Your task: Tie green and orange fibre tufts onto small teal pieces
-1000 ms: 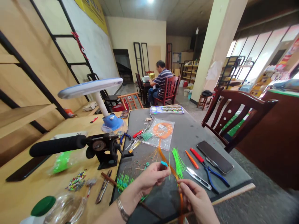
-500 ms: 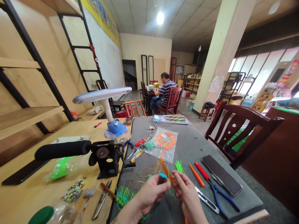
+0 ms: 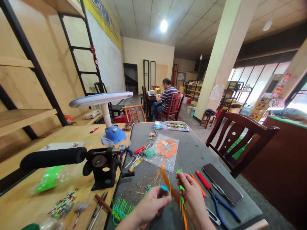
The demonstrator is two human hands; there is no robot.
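Observation:
My left hand [image 3: 151,206] is closed, pinching a thin green strand [image 3: 169,185] that stands up between thumb and index finger. A bright blue piece [image 3: 164,188] sits at the tip of that index finger; whether it is worn or held I cannot tell. To the right, my right hand [image 3: 193,196] has thumb and fingertips pressed together over a bundle of green strands [image 3: 181,203]; what they grip, if anything, is too small to make out. Orange fibres [image 3: 168,179] run between the hands from a bagged orange coil [image 3: 167,148].
Left are a black crank-handled device [image 3: 103,166], loose coloured beads [image 3: 63,204], scissors [image 3: 97,207] and beaded green strands [image 3: 121,209]. On the right lie blue-handled pliers [image 3: 224,207], a red-handled tool [image 3: 202,179] and a phone [image 3: 223,182]. A person [image 3: 166,97] sits further back.
My right hand has drawn away from the strand in my left hand and is now over the green bundle. My left hand keeps its pinch. The camera view has shifted slightly.

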